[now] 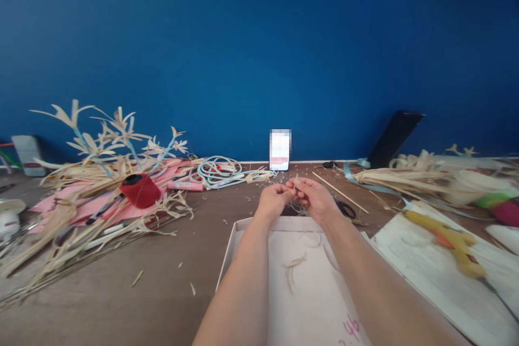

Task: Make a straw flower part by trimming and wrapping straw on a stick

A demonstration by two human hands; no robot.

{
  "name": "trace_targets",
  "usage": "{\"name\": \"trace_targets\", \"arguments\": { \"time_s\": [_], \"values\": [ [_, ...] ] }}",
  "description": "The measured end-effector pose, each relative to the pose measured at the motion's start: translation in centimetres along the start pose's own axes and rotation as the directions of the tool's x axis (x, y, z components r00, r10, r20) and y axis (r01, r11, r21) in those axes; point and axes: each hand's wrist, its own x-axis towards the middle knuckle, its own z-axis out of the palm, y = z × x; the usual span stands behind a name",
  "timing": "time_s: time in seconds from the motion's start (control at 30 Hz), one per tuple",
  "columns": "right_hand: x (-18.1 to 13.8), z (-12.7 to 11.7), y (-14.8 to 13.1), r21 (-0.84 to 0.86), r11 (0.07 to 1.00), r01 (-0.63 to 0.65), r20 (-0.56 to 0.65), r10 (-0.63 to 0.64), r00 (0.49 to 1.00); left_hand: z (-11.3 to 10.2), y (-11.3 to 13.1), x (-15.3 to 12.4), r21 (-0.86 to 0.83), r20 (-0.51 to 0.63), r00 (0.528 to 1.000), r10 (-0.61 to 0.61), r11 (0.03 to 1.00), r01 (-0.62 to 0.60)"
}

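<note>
Both hands meet over the far edge of a shallow white box [247,223], fingertips pinched together. My left hand [272,201] is closed, its thumb and finger touching the fingertips of my right hand [318,200]. Between them is a small pale plant strip [296,177], mostly hidden by the fingers. Several thin curled strips [295,262] lie inside the box below my forearms. Just right of my right hand, partly covered by it, are dark-handled scissors [347,210]. A thin pale stick [340,192] lies beyond them.
A lit phone [279,150] leans on the blue wall. At left, pale strip flowers [130,135] on blue stems, a red thread spool [140,190] and pink paper [52,200] crowd the table. At right are a yellow glue gun [450,240], ribbon [351,174] and bundled strips [401,178].
</note>
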Motion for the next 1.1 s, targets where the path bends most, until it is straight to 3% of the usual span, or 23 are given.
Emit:
{"name": "trace_targets", "arguments": {
  "time_s": [1.1],
  "values": [
    [0.15, 0.64, 0.12, 0.016, 1.0, 0.016, -0.158, -0.014, 0.987, 0.13, -0.32, -0.23, 0.125, -0.046, 0.988, 0.145, 0.983, -0.138]
  ]
}}
